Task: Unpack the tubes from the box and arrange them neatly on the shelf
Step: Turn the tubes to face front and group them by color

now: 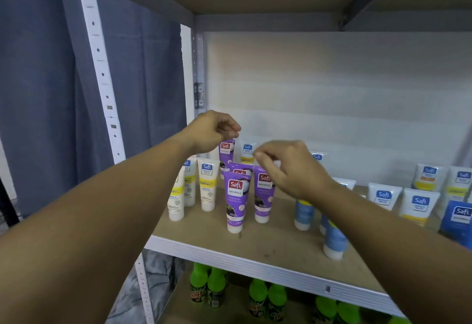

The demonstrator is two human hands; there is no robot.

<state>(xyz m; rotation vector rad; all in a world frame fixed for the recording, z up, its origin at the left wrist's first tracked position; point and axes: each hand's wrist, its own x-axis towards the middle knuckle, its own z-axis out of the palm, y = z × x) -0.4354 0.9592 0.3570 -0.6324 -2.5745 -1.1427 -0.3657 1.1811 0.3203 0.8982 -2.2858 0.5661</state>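
From the head camera, both arms reach over the shelf (268,244), where the tubes stand cap-down in loose rows. The left hand (213,131) hangs just above the rear purple tube (226,154), fingers curled with the tips pinched together at its top edge; whether it truly grips the tube I cannot tell. The right hand (288,168) hovers over a front purple tube (264,193), fingers loosely bent, holding nothing visible. White and yellow tubes (208,184) stand to the left, blue tubes (304,212) to the right. Green bottles (258,295) sit on the shelf below.
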